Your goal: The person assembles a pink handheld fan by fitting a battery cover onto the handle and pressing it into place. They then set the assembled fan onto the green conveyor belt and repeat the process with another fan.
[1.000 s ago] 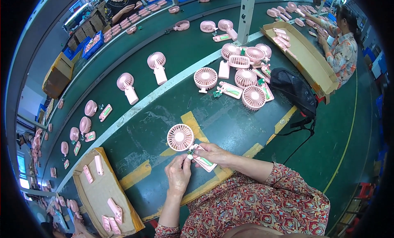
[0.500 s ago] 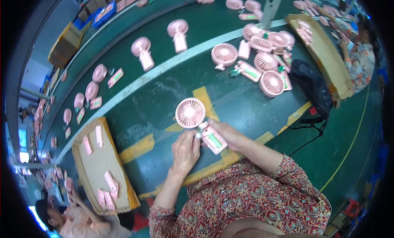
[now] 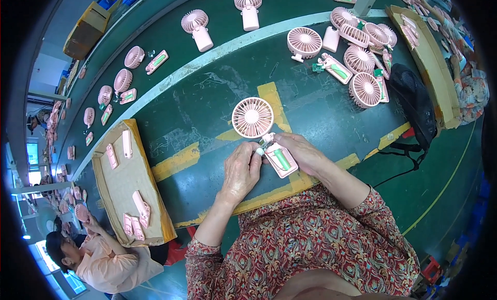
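A pink handheld fan [image 3: 252, 117] is held over the table in front of me, its round grille away from me. Its handle [image 3: 281, 159] lies open on the facing side, showing a green battery inside. My right hand [image 3: 304, 154] is closed around the right edge of this handle. Closed at the neck, where the grille meets the handle, are the fingers of my left hand [image 3: 240, 169]. A white tip shows at its thumb; whether this is a cover or a small part I cannot tell. The fingers hide part of the neck.
At left, a cardboard tray [image 3: 116, 183] holds several pink covers. A pile of pink fans [image 3: 365, 88] lies at right, beside a black mesh cap [image 3: 412, 100] and another cardboard tray [image 3: 429, 67]. Beyond a pale rail, more fans [image 3: 196, 31] sit on a green belt. A co-worker [image 3: 106, 258] sits at lower left.
My view has shifted, so the table and its fans appear moved. Both hands stay on the same fan, with the left fingers still at its neck.
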Demonstrator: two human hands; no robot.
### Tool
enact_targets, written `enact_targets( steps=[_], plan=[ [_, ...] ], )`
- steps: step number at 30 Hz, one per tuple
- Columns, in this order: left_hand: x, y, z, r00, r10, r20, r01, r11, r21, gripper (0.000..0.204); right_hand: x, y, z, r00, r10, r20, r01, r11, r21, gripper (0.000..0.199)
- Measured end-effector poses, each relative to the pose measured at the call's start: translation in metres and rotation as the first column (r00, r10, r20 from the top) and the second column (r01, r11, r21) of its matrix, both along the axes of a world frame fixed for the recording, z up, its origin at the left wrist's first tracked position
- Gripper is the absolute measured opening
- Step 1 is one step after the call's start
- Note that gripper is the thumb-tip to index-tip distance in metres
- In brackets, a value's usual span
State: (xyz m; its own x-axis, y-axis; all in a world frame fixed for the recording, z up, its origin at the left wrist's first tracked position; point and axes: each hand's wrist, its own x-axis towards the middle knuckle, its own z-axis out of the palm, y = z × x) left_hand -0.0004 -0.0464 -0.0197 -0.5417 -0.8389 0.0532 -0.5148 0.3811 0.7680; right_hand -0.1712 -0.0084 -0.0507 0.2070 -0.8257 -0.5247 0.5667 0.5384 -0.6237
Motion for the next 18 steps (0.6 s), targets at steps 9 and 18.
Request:
enact_targets(
  steps=[9, 18],
  plan=[
    [-0.0038, -0.0025, 0.0021, 0.998, -0.025, 0.061, 0.03, 0.997, -0.072, 0.008, 0.0008, 0.0018, -0.0045, 1.0, 0.014, 0.01, -0.014, 1.0, -0.019, 0.032],
    [-0.005, 0.0001, 0.0024, 0.987, -0.046, 0.155, 0.079, 0.974, -0.213, 0.012, 0.0023, 0.003, 0.0016, 0.987, 0.024, -0.158, -0.032, 0.998, -0.05, 0.033]
  ],
)
